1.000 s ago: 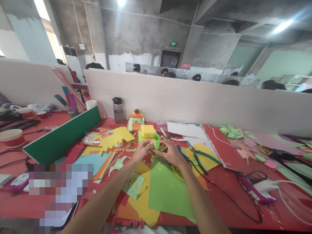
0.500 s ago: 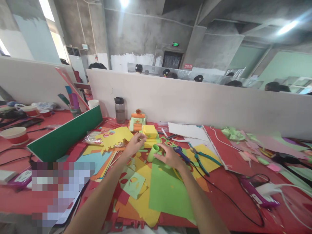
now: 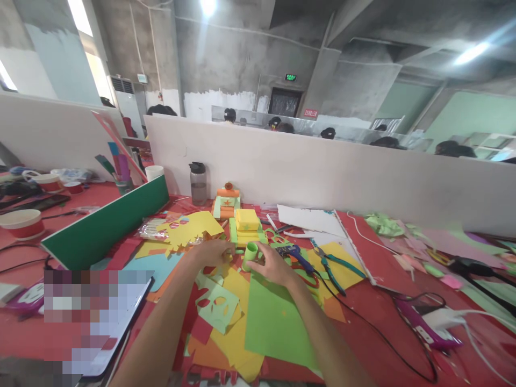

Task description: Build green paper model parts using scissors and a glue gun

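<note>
A smooth, bright green paper tube (image 3: 250,256), rolled into an open-topped cylinder, stands slightly tilted around the middle of the red surface (image 3: 374,333). Just beyond it is a boxy yellow block (image 3: 247,220) with crisp corners and a green star on its front, set on yellow and green pieces. Farther back, near the far edge, an orange and pale green model (image 3: 227,202) shows rolled cylinders and an orange star. Toward the near edge lie a flat matte green sheet (image 3: 278,317) and a pale green sheet (image 3: 217,307) pierced by rounded cutouts, overlapping yellow and orange paper. Right of the tube are a blue glue gun (image 3: 300,258) with a black cord and pliers (image 3: 332,263) with teal handles; behind them lies a white board (image 3: 308,217) with a ragged edge. A translucent grey bottle (image 3: 198,185) with a black lid stands by the far edge.

The right grip (image 3: 272,262) is partly closed, thumb and fingers grasping the tube from its right side. The left grip (image 3: 215,252) is curled, fingers bent downward just left of the tube; whether they pinch anything, I cannot tell.

Across the room, a lit green sign (image 3: 291,77) reads "EXIT" beneath smaller characters; a red sign (image 3: 310,113) carries white characters too small to read surely.
</note>
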The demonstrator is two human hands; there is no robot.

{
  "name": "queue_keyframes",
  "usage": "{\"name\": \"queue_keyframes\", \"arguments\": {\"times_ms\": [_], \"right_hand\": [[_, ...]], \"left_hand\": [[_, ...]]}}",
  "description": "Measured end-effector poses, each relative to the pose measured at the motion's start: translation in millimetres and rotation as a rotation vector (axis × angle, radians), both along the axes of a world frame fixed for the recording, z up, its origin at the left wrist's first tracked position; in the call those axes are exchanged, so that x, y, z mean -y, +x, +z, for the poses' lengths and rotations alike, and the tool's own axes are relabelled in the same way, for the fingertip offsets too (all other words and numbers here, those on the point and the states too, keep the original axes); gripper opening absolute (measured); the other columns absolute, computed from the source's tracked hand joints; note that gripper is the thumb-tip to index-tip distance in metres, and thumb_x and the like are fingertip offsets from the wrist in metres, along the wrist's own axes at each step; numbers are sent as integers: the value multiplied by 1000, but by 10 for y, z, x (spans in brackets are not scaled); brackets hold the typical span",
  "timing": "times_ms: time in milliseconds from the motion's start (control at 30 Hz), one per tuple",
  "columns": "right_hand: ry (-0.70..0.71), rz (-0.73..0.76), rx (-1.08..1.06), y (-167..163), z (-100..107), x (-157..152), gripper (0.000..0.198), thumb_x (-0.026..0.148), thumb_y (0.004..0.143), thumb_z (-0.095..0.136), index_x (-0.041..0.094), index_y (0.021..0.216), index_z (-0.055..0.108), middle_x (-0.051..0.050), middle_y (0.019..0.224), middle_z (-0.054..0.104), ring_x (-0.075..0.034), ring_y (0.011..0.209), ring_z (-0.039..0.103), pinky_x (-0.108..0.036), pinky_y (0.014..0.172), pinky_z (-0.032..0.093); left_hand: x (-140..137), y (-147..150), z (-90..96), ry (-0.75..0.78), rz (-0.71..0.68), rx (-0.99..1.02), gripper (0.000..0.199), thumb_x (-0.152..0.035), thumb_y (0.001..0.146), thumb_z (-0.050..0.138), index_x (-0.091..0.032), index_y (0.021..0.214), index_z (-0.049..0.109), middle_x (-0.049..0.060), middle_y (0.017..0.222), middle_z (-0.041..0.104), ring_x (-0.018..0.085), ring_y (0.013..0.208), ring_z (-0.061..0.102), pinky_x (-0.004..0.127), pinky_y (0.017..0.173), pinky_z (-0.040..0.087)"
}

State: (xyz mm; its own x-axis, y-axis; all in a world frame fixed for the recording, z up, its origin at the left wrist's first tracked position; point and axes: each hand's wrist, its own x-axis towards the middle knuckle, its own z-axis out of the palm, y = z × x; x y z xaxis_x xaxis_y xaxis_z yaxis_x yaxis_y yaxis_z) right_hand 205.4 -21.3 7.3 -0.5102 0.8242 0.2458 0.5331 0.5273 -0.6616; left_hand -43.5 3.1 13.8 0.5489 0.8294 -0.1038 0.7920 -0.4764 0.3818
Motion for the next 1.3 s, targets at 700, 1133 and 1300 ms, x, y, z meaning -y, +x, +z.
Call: {"name": "queue_keyframes", "arguments": {"times_ms": [700,1133,1300], "right_hand": [[-80,-40,-246,72,30,-16,44,38,87,67,20,126,59,-9,112,69,-25,102,66,-38,89,55],[-120,103,-63,55,94,32,45,39,84,71,21,124,61,-7,110,69,-24,97,65,-35,87,51],[-117,67,-67,60,56,9,46,44,84,71,20,123,63,-8,105,71,-25,95,65,-35,83,52]], "left_hand": [[-58,-60,-99,-35,19,33,31,-16,77,57,-25,105,64,2,79,64,20,74,57,26,61,36],[-58,-69,-98,12,7,7,20,-23,82,60,-24,102,62,6,100,62,21,82,60,28,64,39],[-77,-71,-130,15,1,19,19,-22,83,59,-24,101,61,6,101,63,22,86,60,28,68,40]]}}
